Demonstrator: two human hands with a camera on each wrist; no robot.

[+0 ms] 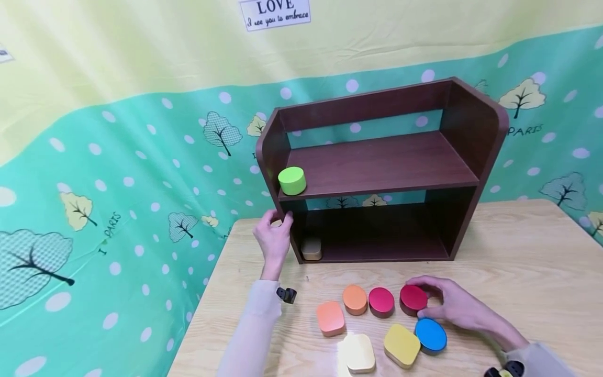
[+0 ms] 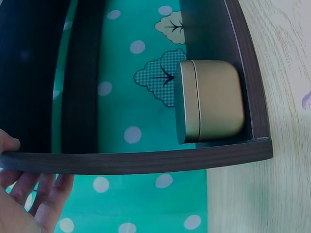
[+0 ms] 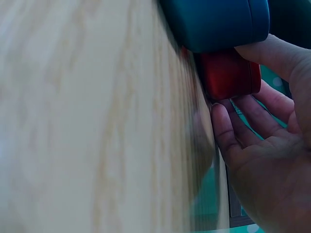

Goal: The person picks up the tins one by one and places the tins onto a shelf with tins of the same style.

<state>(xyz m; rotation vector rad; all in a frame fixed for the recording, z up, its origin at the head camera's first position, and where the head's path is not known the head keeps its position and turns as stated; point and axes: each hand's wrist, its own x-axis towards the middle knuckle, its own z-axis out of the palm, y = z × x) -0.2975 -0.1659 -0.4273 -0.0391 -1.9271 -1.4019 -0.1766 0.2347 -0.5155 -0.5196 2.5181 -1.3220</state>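
My left hand point(image 1: 275, 238) grips the left side panel of a dark brown two-tier shelf point(image 1: 377, 162), thumb on the inner face and fingers point(image 2: 50, 196) outside. With thumb and fingers around its sides, my right hand point(image 1: 452, 303) holds a round dark red tin point(image 1: 413, 299) on the table. Touching that thumb is a round blue tin point(image 1: 431, 335). A second round red tin point(image 1: 381, 302) stands just left of the held one. On the upper shelf, at the left end, sits a round green tin point(image 1: 292, 181). A gold square tin point(image 2: 218, 99) occupies the lower left corner.
Nearer me on the wooden table point(image 1: 532, 272) are an orange round tin point(image 1: 355, 299), a coral square tin point(image 1: 331, 318), a pale gold square tin point(image 1: 360, 353) and a yellow square tin point(image 1: 402, 345). Behind the shelf hangs a patterned green and yellow cloth point(image 1: 141, 173).
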